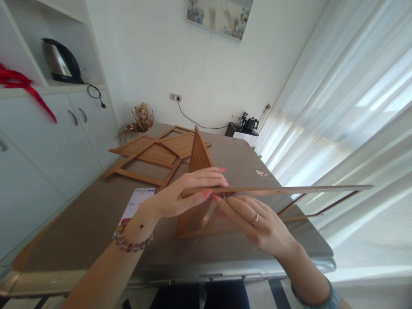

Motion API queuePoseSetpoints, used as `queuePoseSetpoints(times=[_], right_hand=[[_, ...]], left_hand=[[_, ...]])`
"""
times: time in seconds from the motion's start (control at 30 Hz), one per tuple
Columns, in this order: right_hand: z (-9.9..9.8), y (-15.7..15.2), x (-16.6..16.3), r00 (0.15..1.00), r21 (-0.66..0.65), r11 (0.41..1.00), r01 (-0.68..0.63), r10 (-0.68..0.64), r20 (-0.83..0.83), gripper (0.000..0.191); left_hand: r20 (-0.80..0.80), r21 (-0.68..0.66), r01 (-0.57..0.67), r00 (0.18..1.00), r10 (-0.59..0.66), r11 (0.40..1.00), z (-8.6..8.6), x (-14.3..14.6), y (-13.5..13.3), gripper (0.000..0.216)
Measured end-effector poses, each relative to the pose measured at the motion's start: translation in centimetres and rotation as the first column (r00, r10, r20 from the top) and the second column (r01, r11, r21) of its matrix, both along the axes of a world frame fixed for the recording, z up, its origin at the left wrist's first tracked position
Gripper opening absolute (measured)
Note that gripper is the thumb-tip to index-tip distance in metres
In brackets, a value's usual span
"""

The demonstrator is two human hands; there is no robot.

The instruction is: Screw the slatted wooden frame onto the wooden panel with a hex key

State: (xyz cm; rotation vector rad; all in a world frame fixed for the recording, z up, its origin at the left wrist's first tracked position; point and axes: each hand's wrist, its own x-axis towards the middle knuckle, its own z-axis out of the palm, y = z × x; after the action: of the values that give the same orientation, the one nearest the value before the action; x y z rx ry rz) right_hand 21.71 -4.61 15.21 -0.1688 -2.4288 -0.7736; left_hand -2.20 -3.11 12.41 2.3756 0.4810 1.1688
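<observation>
My left hand (183, 195) grips the near edge of a wooden shelf panel (289, 189) that I see edge-on, stretching to the right past the table. My right hand (254, 221) sits just under that edge, thumb and fingers pinched at a small spot where the panel meets an upright wooden frame (199, 156); what they pinch is too small to make out. The frame stands on the grey-brown table (90, 227) right behind my hands.
More wooden frames and panels (154, 152) lie flat at the table's far left. A phone (135, 206) lies by my left wrist. White cabinets with a kettle (61, 62) stand at left, curtains at right, and a small stand with kettles (247, 124) at the back.
</observation>
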Motion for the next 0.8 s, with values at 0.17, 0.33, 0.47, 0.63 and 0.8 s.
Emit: queuePoseSetpoints(times=[0.17,0.33,0.47,0.63,0.8], right_hand=[[0.6,0.4,-0.3,0.993,0.082,0.99,-0.112,0.115,-0.039,0.019],[0.9,0.7,0.3,0.993,0.024,0.994,-0.109,0.108,0.058,0.028],[1.1,0.8,0.9,0.985,0.006,0.995,-0.103,0.101,0.138,0.033],[2.0,0.9,1.1,0.969,0.05,0.992,-0.119,0.105,0.222,0.036],[2.7,1.2,0.3,0.954,0.072,0.98,-0.183,0.16,0.253,0.021]], left_hand=[[0.011,0.016,0.0,1.0,0.0,1.0,0.0,0.0,-0.1,0.038],[-0.004,0.022,-0.002,1.0,0.002,1.0,0.2,0.0,-0.1,0.038],[0.006,0.023,0.004,1.0,-0.004,1.0,0.1,0.0,0.0,0.037],[0.008,0.024,0.009,1.0,-0.009,1.0,0.2,0.0,0.0,0.037],[0.012,0.023,-0.001,1.0,0.001,1.0,0.1,0.0,0.0,0.037]])
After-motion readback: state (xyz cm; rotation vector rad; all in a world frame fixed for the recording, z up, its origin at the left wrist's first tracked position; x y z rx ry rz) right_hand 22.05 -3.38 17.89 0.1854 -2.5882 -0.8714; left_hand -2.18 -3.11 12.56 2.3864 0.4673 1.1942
